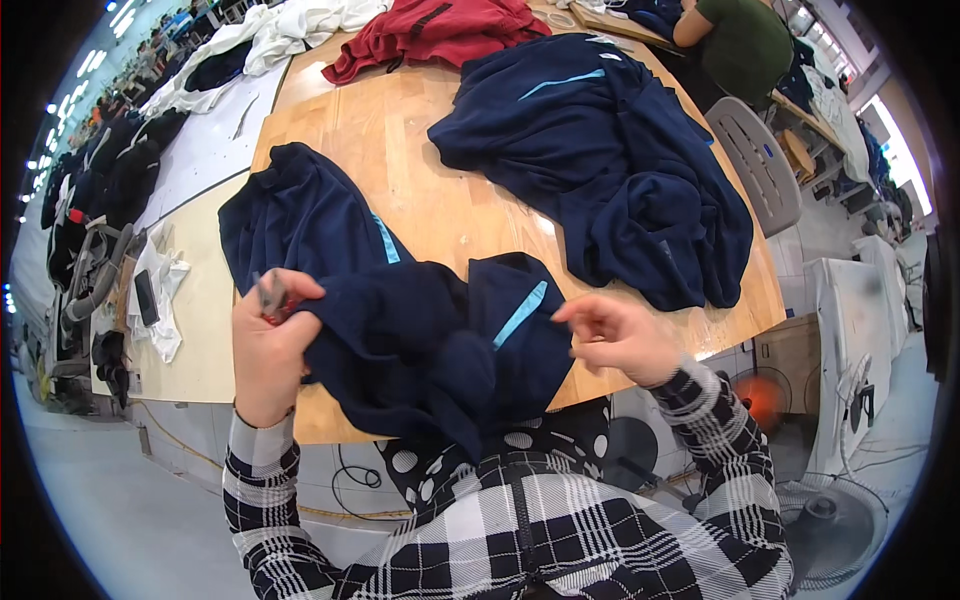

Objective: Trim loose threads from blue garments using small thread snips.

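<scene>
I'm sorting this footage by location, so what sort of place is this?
Probably a garment workshop: navy garments on a wooden table, with red cloth and white cloth beyond.

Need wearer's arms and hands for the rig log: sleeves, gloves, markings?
Left hand and right hand are bare: no gloves, and no cables or markings visible. Left sleeve and right sleeve are long, black-and-white plaid, with thin lines crossing the dark blocks. A thin dark edge shows at the left wrist; can't tell if cuff or band.
</scene>
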The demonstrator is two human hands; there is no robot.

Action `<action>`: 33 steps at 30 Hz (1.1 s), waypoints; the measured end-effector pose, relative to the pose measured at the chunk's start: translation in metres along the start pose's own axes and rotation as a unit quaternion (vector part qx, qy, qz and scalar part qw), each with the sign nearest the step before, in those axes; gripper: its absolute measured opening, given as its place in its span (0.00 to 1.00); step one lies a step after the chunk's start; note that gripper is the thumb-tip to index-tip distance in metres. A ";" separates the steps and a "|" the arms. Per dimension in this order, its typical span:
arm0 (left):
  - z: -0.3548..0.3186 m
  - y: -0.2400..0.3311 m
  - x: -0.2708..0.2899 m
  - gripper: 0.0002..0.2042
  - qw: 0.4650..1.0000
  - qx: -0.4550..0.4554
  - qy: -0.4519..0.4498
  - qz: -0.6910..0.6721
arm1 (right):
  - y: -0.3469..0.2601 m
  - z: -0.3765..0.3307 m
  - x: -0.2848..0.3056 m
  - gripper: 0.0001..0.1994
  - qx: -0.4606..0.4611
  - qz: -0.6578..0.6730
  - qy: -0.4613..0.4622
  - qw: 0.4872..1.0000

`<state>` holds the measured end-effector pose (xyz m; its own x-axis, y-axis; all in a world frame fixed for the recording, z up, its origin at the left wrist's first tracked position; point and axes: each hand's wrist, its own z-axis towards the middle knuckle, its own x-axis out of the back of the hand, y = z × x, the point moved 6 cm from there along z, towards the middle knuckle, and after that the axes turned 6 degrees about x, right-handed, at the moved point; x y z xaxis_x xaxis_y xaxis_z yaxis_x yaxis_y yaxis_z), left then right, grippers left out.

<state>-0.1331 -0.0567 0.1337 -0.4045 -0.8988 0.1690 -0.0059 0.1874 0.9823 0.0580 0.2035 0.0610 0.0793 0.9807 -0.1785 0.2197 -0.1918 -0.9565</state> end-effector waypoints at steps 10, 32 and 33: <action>-0.026 0.007 -0.052 0.05 0.984 0.096 -0.109 -0.102 | 0.149 0.068 -0.117 0.35 0.047 0.016 0.070 0.996; -0.014 0.019 -0.065 0.07 0.954 0.066 -0.060 -0.287 | 0.093 0.063 -0.118 0.22 0.451 -0.138 -0.050 0.881; -0.011 0.026 -0.057 0.07 0.956 0.050 -0.069 -0.279 | 0.084 0.063 -0.112 0.14 0.362 -0.067 -0.077 0.927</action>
<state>-0.1001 -0.0046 0.1504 -0.4303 -0.8100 -0.3984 -0.3411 -0.2627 0.9026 0.0061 0.0794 -0.0142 -0.0541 0.9982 -0.0246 -0.4970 -0.0482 -0.8664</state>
